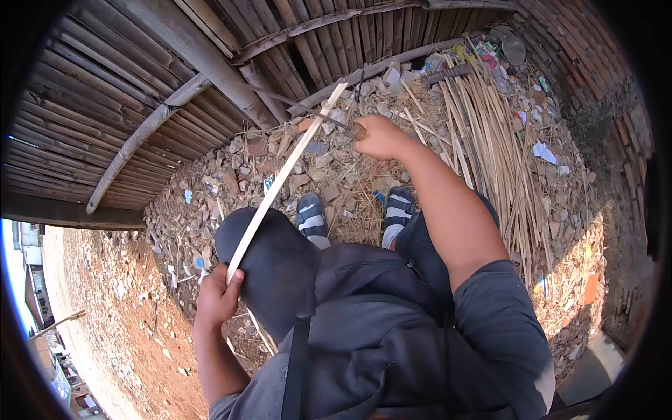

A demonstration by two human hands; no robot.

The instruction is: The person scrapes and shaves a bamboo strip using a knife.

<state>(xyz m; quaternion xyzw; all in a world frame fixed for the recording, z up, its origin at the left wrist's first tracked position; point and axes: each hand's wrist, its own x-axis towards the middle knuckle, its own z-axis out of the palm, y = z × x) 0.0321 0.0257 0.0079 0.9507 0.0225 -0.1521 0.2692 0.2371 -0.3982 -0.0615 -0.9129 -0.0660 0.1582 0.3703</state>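
Observation:
A long pale bamboo strip (280, 180) slants up and away across my left knee. My left hand (220, 297) is closed round its near end, thumb on top. My right hand (378, 138) grips the wooden handle of a long dark blade (336, 123). The blade meets the strip near its far end and continues to the left beyond it. Whether its edge has entered the strip cannot be made out.
A bundle of thin bamboo strips (490, 140) lies on the rubble at the right. A bamboo slat wall (133, 98) with poles rises at the front left. A brick wall (595, 56) stands at the right. My sandalled feet (311, 215) rest on littered ground.

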